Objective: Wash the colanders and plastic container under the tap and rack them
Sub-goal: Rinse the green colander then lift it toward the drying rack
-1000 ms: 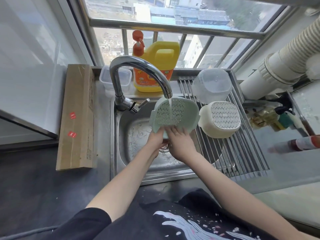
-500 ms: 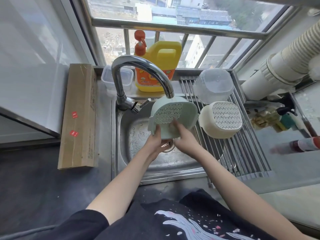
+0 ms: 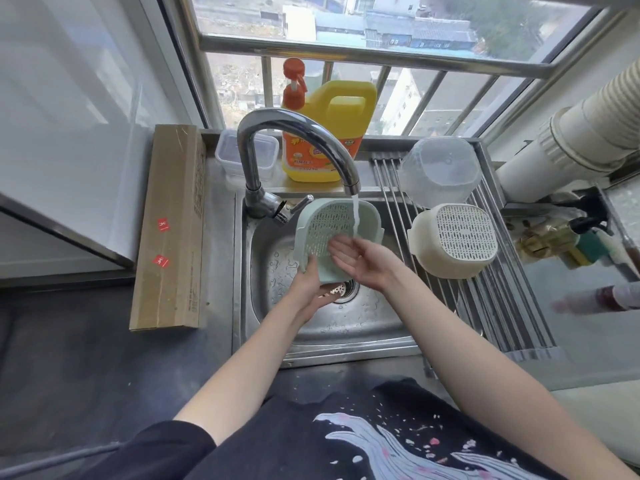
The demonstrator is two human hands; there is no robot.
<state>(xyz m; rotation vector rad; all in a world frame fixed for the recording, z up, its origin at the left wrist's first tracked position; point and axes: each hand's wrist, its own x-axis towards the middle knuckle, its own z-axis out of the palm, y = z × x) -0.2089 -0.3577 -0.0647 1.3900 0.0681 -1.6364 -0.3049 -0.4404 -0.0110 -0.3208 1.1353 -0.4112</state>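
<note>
Rinsing green colander (image 3: 332,233) under tap (image 3: 351,181).
Left hand (image 3: 304,285) gripped its lower edge; right hand (image 3: 360,259) was spread flat. I'd rotate it so the stream reaches every hole.

A dark table (image 3: 69,358) carries a long cardboard box (image 3: 171,226) left of the steel sink (image 3: 346,327), whose roll-up rack (image 3: 502,306) bears a cream colander (image 3: 453,239) and clear container (image 3: 440,171).

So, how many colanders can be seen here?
2. The green colander is under the tap, gripped by the left hand. The cream colander lies upside down on the drying rack.
</note>
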